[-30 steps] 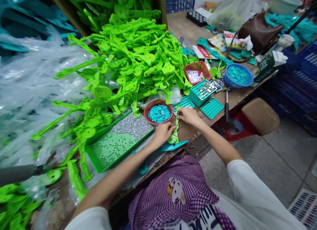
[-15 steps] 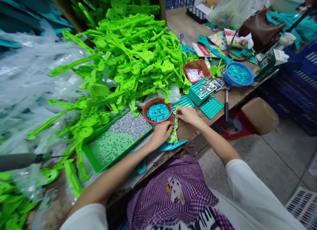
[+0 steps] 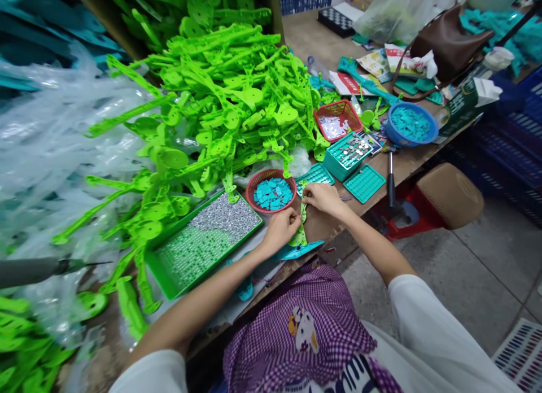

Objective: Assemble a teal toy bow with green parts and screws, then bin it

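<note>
Your left hand (image 3: 282,230) curled at the green part (image 3: 298,238), grip unclear; the part lay between your hands, wide end by the teal piece (image 3: 302,250). Apparently light, stiff plastic, it suited holding along its slim stem, whose far end your right hand (image 3: 322,198) pinched.

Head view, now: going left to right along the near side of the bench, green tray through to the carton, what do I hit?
Green tray → left hand → green part → right hand → flat teal tray → blue bowl → green carton.
</note>
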Demonstrator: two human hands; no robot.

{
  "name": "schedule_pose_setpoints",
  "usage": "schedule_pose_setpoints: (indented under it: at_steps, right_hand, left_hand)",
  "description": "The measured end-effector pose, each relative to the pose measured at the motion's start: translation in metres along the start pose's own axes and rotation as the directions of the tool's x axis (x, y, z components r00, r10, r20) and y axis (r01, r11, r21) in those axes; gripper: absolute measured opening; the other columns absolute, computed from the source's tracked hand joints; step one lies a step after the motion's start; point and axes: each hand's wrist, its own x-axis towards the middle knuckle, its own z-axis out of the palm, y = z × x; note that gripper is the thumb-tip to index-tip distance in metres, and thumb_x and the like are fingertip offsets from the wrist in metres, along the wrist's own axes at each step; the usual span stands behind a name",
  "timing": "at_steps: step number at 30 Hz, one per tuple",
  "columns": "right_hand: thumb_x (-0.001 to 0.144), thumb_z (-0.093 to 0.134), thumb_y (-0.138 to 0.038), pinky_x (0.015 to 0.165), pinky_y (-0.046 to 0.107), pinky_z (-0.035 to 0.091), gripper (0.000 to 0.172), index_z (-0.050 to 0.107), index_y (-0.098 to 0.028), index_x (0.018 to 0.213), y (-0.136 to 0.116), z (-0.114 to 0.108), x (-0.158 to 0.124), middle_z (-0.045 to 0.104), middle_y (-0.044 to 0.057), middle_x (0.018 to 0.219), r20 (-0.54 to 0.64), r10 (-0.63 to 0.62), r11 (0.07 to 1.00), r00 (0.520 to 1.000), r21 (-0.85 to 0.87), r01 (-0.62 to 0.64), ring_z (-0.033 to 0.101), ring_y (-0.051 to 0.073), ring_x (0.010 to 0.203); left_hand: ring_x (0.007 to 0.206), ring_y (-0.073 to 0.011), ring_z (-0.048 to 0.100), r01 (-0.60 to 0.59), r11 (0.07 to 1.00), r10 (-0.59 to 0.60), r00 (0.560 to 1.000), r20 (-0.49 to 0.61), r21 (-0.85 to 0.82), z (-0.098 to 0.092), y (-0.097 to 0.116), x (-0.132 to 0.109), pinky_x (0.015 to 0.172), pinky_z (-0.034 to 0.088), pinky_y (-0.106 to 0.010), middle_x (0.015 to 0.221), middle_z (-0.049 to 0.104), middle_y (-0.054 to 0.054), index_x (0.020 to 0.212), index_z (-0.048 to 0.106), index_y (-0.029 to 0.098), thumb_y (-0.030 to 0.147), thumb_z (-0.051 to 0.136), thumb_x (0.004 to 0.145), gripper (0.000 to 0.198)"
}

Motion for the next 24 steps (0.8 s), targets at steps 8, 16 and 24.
schedule_pose_setpoints:
  at_steps: [8,16,24]
  right_hand:
    - [0.090,0.061,-0.036,0.079,0.030,0.045,0.021,0.069,-0.027,0.108,0.000,0.000,0.000,0.073,0.004,0.110,0.004,0.006,1.000,1.000,0.004,-0.006,0.065,0.023,0.103]
    - [0.090,0.061,-0.036,0.079,0.031,0.046,0.024,0.067,-0.026,0.111,-0.001,-0.001,-0.001,0.072,0.004,0.112,0.003,-0.010,1.000,1.000,-0.002,0.010,0.065,0.024,0.105]
    - [0.091,0.060,-0.036,0.078,0.029,0.046,0.021,0.068,-0.027,0.108,-0.001,-0.001,-0.001,0.073,0.003,0.110,0.001,-0.016,1.000,1.000,-0.001,0.016,0.065,0.023,0.103]
  left_hand:
    - [0.059,-0.0147,0.051,0.131,0.989,-0.128,0.991,0.036,-0.074,0.002,0.008,0.008,0.059,0.030,-0.026,0.057,0.052,0.004,0.062,0.047,0.021,0.022,0.057,0.077,0.018]
    - [0.060,-0.0140,0.053,0.182,0.962,-0.167,0.982,0.089,-0.202,0.003,0.005,0.017,0.058,0.035,-0.025,0.059,0.056,0.005,0.066,0.054,0.020,0.019,0.058,0.071,0.006]
    - [0.061,-0.0144,0.057,0.182,0.921,-0.114,0.972,0.208,-0.345,0.001,-0.006,0.019,0.059,0.043,-0.025,0.069,0.067,0.000,0.087,0.067,0.015,0.028,0.059,0.075,0.019]
